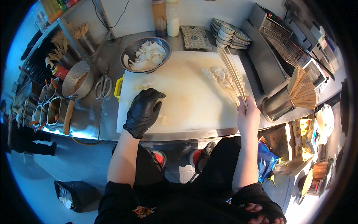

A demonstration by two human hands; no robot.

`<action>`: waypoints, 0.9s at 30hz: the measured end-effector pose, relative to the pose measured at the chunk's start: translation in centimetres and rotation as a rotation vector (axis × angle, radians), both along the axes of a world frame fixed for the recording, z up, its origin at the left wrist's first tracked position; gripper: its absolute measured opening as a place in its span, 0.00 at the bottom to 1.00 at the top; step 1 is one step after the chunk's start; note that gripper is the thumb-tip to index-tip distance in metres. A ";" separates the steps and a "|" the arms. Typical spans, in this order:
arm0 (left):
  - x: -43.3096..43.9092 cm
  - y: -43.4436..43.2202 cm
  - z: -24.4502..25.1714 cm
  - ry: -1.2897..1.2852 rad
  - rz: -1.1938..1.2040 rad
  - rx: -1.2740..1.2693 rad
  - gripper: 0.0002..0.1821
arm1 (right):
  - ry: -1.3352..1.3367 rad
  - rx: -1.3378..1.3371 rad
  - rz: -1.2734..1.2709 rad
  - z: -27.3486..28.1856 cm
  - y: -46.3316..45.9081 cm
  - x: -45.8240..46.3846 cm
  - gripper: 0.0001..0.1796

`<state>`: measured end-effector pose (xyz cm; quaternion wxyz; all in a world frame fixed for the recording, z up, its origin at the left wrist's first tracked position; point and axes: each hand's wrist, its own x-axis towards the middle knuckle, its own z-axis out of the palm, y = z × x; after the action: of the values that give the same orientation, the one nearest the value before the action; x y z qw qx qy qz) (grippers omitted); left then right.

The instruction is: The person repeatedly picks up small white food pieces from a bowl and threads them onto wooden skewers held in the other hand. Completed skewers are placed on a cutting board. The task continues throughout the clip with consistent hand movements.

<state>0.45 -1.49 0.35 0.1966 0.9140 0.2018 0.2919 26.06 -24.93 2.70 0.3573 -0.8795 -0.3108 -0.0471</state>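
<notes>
My bare right hand (pixel 249 112) grips a bundle of thin bamboo skewers (pixel 235 74) near the board's right edge. Behind them, pale, folded food pieces (pixel 221 75) lie on the white cutting board (pixel 184 98), with more sticks running from them towards my fist. In a black glove, my left hand (pixel 144 110) hovers over or rests on the board's left side; which one, I cannot tell. Its fingers curl and the thumb stands apart, with nothing visible between them. A dark bowl (pixel 125 65) of white, sliced food (pixel 149 57) stands at the board's back left corner.
Right of the board, a metal cup (pixel 278 103) of skewers leans over. Scissors (pixel 103 86), a strainer (pixel 84 92) and metal containers (pixel 54 110) sit left. Behind are bottles (pixel 172 21), a patterned tray (pixel 195 37) and stacked dishes (pixel 229 35). Another person (pixel 25 140) stands far left.
</notes>
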 end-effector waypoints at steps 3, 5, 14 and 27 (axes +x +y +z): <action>0.0 0.0 -0.1 -0.054 0.032 -0.060 0.16 | -0.172 0.071 0.043 -0.2 0.3 0.2 0.08; 0.1 0.1 -0.2 -0.111 0.055 -0.115 0.16 | -0.328 0.107 0.078 -0.1 0.5 0.4 0.09; -0.4 1.1 2.0 -0.427 0.179 0.026 0.15 | 0.023 0.369 0.282 0.0 1.3 -4.2 0.15; 8.4 17.7 6.8 0.406 -0.257 -0.002 0.30 | 0.392 0.220 0.571 0.3 2.0 -6.7 0.09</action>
<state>8.88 16.23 7.15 0.1885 0.9719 0.1197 0.0746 19.41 -22.91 2.97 0.5014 -0.7057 -0.4626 0.1911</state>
